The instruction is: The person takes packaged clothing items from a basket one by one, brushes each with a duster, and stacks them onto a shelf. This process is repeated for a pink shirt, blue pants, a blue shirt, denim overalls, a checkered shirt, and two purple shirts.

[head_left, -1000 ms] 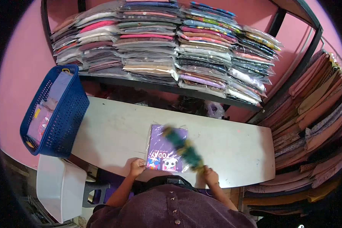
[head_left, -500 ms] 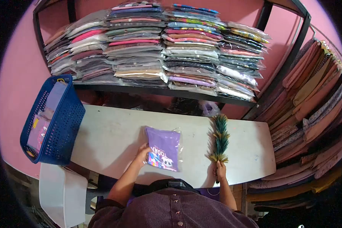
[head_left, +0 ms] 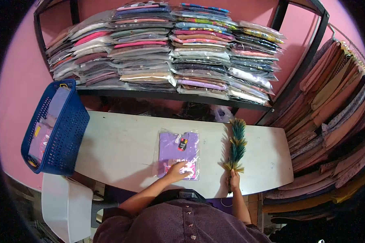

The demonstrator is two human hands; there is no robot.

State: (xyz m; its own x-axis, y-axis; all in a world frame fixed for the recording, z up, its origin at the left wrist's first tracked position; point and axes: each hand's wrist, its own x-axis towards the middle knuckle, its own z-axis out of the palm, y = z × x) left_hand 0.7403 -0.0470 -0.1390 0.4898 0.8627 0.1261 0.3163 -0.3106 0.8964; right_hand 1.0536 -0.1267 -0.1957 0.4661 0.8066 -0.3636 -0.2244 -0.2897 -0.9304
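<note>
A purple garment in a clear plastic bag [head_left: 170,148] lies on the white table [head_left: 109,141], its neckline and a dark tag showing. My left hand [head_left: 178,171] rests over the lower part of the bag, on a pink and white print, with its fingers spread. To the right, my right hand [head_left: 234,180] is closed around the handle of a green and yellow feather duster [head_left: 238,148], which points away from me over the table.
A blue basket [head_left: 69,137] holding bagged garments stands at the left, above a white bin [head_left: 65,206]. Stacks of bagged clothes [head_left: 146,52] fill the black shelf [head_left: 170,96] behind the table. Garments [head_left: 332,101] hang along the right side.
The bagged garment was held by its left edge in my left hand; it now lies flat with another face up. My left hand has moved right, onto it. The duster has shifted slightly.
</note>
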